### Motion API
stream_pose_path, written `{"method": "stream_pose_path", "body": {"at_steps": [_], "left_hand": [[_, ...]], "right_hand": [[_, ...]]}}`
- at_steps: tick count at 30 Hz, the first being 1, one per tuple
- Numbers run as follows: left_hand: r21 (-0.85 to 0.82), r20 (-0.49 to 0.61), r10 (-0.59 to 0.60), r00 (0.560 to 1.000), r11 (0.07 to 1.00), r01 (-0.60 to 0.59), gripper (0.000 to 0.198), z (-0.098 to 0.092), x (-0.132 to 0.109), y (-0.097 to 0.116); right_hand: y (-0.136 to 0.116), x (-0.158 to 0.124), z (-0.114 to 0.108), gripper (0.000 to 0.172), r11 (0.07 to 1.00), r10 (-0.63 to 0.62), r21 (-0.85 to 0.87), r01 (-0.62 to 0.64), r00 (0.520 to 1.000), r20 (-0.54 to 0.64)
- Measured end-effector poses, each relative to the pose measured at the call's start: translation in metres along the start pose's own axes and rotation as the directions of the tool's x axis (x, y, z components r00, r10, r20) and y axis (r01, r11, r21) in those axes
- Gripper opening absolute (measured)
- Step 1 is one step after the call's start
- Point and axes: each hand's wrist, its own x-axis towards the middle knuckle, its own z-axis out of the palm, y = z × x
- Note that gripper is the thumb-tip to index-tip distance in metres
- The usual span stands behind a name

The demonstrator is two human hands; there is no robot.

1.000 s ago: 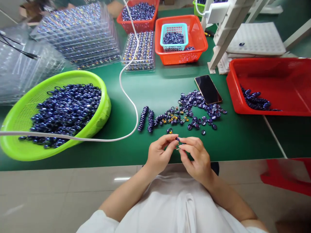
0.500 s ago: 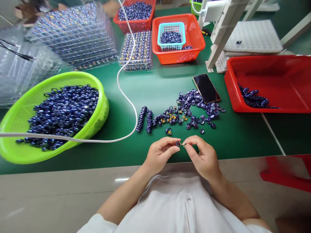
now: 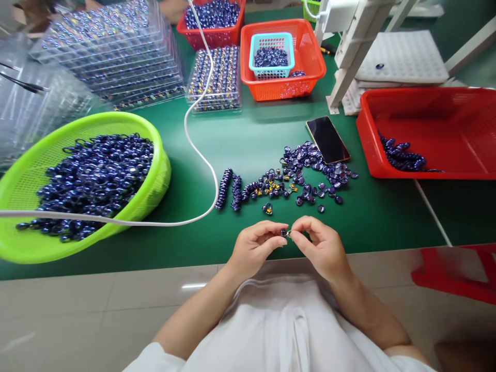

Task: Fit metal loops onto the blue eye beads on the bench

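Observation:
Near the table's front edge, my left hand is closed in a pinch on a small dark-blue shiny ring-like piece. Thumb and forefinger of my right hand pinch a tiny light metallic piece, which touches or nearly touches the blue one; its kind is too small to make out. Just beyond lies a single blue ring with a gold-coloured part. Behind it are rows of stacked blue rings, a cluster of blue and gold pieces and a spread of loose blue caps.
A green basket heaped with blue rings stands left, with a white cable across it. A phone lies beside the caps. Red bins, an orange basket, stacked clear trays and a metal post surround the work.
My right hand has moved slightly left, bringing its tiny metallic piece up against or very close to the blue piece. The whole view has shifted a little.

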Motion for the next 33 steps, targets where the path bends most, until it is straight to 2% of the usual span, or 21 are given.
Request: {"method": "stream_pose_path", "body": {"at_steps": [10,15,21,24,29,33], "left_hand": [[0.175,0.131,0.179,0.975,0.964,-0.200,0.017,-0.009,0.004,-0.003],[0.247,0.191,0.280,0.941,0.914,-0.322,0.019,-0.011,0.005,-0.006],[0.291,0.199,0.296,0.934,0.892,-0.345,0.023,-0.009,0.001,-0.004],[0.332,0.188,0.318,0.929,0.870,-0.365,0.026,-0.007,-0.001,-0.002],[0.386,0.165,0.278,0.946,0.864,-0.322,0.028,-0.004,-0.004,0.004],[0.334,0.025,0.124,0.992,0.934,-0.125,0.026,-0.001,-0.005,0.008]], "right_hand": [[-0.016,0.005,-0.009,0.012,0.999,-0.001,-0.045,0.009,0.982,0.188],[-0.013,0.005,-0.009,0.012,0.998,0.057,-0.042,-0.050,0.980,0.191],[-0.009,0.006,-0.007,0.014,0.993,0.117,-0.032,-0.113,0.973,0.198],[-0.010,0.008,-0.007,0.016,0.994,0.101,-0.061,-0.091,0.976,0.193],[-0.012,0.012,-0.002,0.013,0.983,0.034,-0.182,-0.011,0.992,0.124],[-0.007,0.013,0.000,0.013,0.992,0.014,-0.128,0.003,0.991,0.135]]}}
